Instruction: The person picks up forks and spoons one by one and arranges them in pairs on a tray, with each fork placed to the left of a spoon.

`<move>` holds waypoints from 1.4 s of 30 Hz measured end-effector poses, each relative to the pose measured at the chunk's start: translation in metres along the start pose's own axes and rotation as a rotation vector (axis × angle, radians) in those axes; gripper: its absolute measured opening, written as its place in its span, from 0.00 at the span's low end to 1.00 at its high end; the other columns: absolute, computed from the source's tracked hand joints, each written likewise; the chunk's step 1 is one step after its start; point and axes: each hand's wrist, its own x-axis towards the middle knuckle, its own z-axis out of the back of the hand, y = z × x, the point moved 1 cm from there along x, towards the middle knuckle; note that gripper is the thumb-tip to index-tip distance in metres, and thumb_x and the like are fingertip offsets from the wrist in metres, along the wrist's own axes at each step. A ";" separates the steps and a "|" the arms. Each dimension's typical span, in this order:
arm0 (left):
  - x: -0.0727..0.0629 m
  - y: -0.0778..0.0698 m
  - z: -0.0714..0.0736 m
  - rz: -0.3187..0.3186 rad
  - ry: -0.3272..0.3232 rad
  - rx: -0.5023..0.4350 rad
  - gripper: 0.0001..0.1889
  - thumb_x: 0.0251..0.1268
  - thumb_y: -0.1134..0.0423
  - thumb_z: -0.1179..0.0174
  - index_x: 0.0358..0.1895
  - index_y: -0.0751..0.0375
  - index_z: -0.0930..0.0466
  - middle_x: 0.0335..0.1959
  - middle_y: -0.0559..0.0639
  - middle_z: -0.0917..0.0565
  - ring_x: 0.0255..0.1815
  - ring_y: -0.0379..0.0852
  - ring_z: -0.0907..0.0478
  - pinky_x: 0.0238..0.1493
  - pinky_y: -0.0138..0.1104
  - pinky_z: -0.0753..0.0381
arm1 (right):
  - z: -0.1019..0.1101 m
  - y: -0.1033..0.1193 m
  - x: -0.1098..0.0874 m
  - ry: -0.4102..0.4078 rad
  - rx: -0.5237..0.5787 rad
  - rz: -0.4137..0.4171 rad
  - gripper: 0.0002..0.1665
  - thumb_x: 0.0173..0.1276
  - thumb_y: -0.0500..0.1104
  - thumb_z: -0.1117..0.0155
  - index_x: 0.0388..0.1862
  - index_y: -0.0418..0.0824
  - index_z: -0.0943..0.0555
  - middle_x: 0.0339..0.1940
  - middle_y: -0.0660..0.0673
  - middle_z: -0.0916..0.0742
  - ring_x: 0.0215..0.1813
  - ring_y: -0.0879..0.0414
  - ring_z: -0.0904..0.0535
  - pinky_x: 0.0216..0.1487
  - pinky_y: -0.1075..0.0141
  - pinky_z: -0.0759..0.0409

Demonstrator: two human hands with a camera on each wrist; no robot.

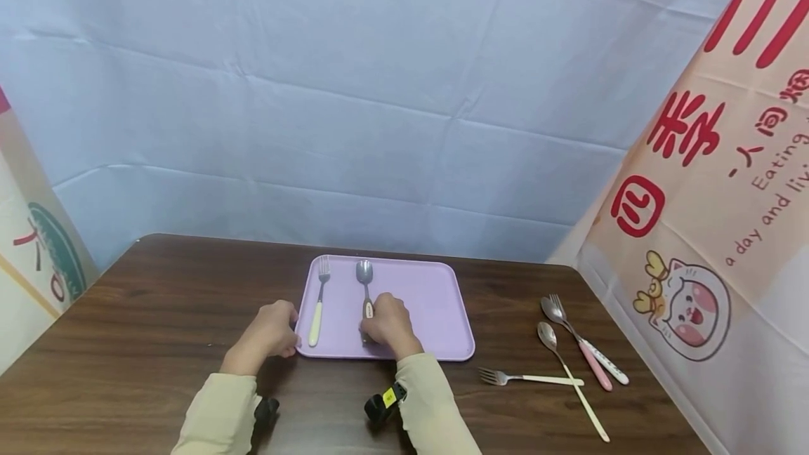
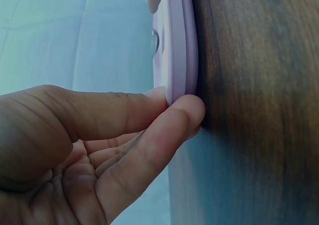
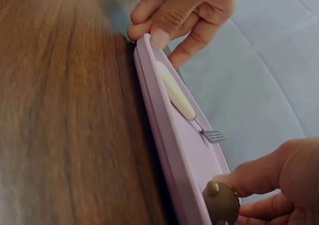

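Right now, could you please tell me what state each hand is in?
Left hand: pinching the tray at its edge.
Right hand: holding the spoon.

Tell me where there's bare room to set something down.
Bare: the tray, from the spoon and right hand to its right rim; the table, from the left hand to its left edge. Crowded: the tray's left part, with fork, spoon and both hands; the table's right side, where loose cutlery overlaps.

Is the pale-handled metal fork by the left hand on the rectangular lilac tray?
Yes: the fork lies on the tray, inside its rim.
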 end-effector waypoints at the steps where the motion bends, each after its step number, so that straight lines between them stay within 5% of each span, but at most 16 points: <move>1: 0.000 0.000 0.000 -0.001 0.002 0.001 0.17 0.45 0.80 0.37 0.40 0.80 0.30 0.18 0.56 0.25 0.14 0.43 0.23 0.17 0.32 0.21 | -0.001 0.001 0.000 0.001 0.002 0.001 0.12 0.42 0.33 0.34 0.10 0.40 0.29 0.10 0.47 0.25 0.15 0.55 0.31 0.15 0.67 0.31; 42: 0.000 -0.001 0.000 0.010 0.013 -0.022 0.17 0.45 0.81 0.38 0.41 0.80 0.31 0.18 0.56 0.25 0.15 0.43 0.23 0.17 0.32 0.21 | -0.023 0.032 0.002 -0.016 0.004 -0.007 0.15 0.42 0.36 0.32 0.13 0.42 0.32 0.12 0.48 0.28 0.17 0.55 0.33 0.16 0.68 0.33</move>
